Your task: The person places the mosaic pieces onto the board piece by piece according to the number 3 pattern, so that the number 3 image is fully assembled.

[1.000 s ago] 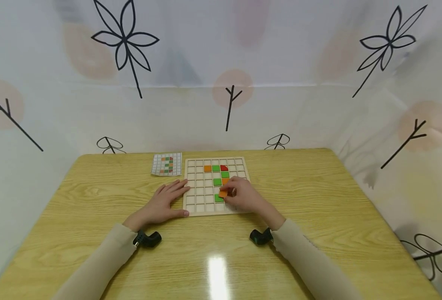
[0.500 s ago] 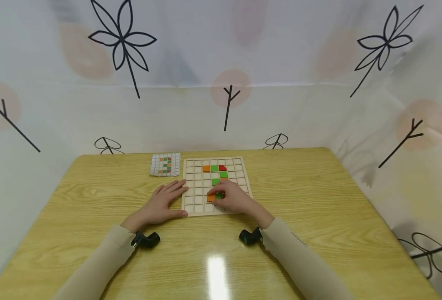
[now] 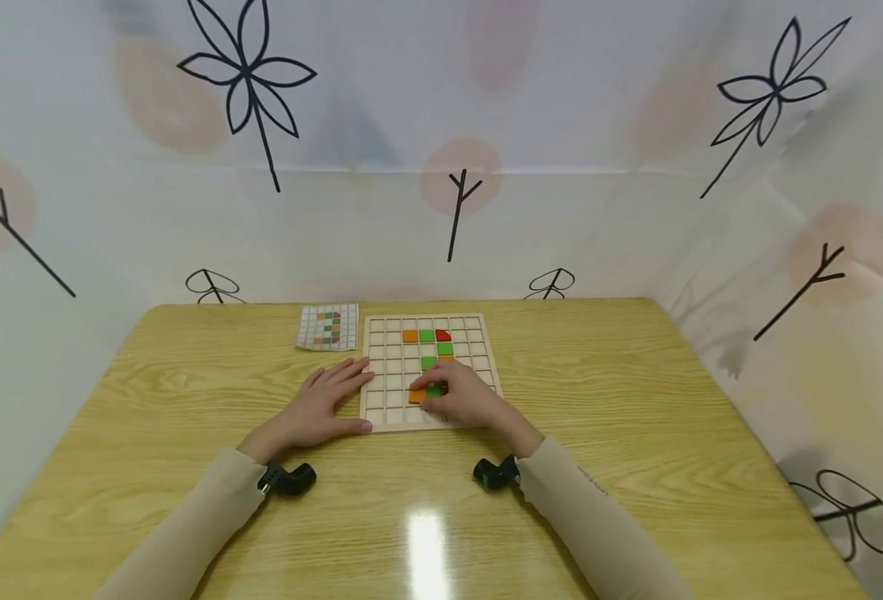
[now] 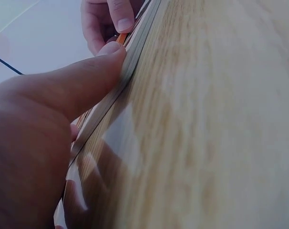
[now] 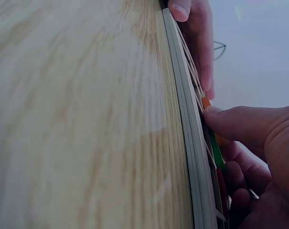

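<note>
At the centre of the head view, the right hand [image 3: 466, 400] lies on the wooden grid board [image 3: 384, 417], its fingertips pinching an orange tile [image 3: 416, 397] down in a cell of the lower rows, just left of a green tile [image 3: 435, 390]; the left hand [image 3: 321, 404] lies flat, fingers spread, on the tabletop [image 3: 636, 467], thumb pressed against the board's near left edge; farther up the board sit more tiles: a green tile, then an orange, a green and a red piece in the upper rows; a pattern card [image 3: 327, 327] lies just left of the board's far corner.
</note>
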`<state>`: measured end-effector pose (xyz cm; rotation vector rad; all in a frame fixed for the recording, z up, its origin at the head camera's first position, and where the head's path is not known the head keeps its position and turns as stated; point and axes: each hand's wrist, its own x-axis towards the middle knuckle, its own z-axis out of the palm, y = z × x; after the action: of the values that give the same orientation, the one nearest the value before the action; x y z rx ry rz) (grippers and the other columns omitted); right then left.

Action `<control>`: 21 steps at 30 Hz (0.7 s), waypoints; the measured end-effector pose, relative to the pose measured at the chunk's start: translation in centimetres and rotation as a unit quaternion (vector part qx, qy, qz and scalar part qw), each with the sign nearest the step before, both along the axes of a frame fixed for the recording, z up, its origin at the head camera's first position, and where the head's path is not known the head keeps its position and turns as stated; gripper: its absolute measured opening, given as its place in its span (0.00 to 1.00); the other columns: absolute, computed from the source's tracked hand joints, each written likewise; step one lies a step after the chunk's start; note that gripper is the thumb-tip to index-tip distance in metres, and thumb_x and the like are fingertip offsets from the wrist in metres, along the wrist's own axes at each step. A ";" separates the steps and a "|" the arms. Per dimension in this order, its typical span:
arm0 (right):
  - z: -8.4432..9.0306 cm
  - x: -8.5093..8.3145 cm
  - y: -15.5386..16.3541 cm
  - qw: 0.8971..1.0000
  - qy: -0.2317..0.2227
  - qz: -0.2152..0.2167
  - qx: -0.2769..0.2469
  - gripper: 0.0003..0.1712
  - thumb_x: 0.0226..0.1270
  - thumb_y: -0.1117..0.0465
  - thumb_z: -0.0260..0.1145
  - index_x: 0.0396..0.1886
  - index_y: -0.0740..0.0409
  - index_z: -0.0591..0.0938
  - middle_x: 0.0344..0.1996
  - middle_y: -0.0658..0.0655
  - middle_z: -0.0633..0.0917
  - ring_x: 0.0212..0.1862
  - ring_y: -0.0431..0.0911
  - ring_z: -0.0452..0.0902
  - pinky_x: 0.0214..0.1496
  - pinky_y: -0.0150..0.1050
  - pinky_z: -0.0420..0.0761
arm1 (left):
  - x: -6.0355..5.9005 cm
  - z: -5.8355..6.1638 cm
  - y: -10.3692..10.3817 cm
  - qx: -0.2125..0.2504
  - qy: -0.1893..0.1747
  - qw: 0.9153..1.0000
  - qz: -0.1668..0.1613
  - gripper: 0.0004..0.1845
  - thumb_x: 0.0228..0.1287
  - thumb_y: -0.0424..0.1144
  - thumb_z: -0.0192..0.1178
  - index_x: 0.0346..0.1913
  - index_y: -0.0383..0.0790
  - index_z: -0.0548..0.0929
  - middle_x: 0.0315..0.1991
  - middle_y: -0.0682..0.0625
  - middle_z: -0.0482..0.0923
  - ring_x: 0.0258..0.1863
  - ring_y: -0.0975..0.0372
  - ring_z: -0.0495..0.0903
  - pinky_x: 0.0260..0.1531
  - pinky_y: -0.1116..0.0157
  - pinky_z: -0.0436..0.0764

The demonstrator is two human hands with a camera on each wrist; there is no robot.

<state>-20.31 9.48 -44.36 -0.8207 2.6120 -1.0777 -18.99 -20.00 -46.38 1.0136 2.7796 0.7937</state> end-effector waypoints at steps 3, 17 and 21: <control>0.1 0.1 0.1 1.000 -0.002 0.000 -0.003 0.14 0.65 0.62 0.72 0.50 0.49 0.88 0.43 0.45 0.82 0.42 0.43 0.70 0.42 0.40 0.72 | 0.0 0.1 0.1 0.001 0.001 1.000 0.000 0.44 0.63 0.64 0.62 0.77 0.45 0.64 0.79 0.47 0.51 0.77 0.49 0.47 0.69 0.37 0.43; 0.3 0.3 -0.1 1.000 -0.005 -0.012 -0.002 0.17 0.64 0.63 0.73 0.53 0.52 0.87 0.43 0.47 0.82 0.41 0.43 0.71 0.43 0.39 0.74 | 0.1 0.5 0.3 0.014 -0.017 1.000 -0.005 0.43 0.64 0.59 0.64 0.76 0.42 0.66 0.78 0.45 0.52 0.77 0.46 0.48 0.68 0.35 0.42; 0.3 0.2 -0.2 1.000 -0.008 -0.011 -0.002 0.16 0.64 0.63 0.73 0.52 0.51 0.87 0.42 0.46 0.82 0.42 0.43 0.71 0.44 0.39 0.74 | 0.0 0.6 0.2 0.015 -0.021 1.000 -0.005 0.42 0.64 0.59 0.65 0.76 0.42 0.66 0.79 0.45 0.52 0.77 0.46 0.48 0.68 0.35 0.42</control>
<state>-20.08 9.32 -44.10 -0.7827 2.6112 -1.0916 -18.95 -19.77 -45.81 1.0015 2.7332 0.8480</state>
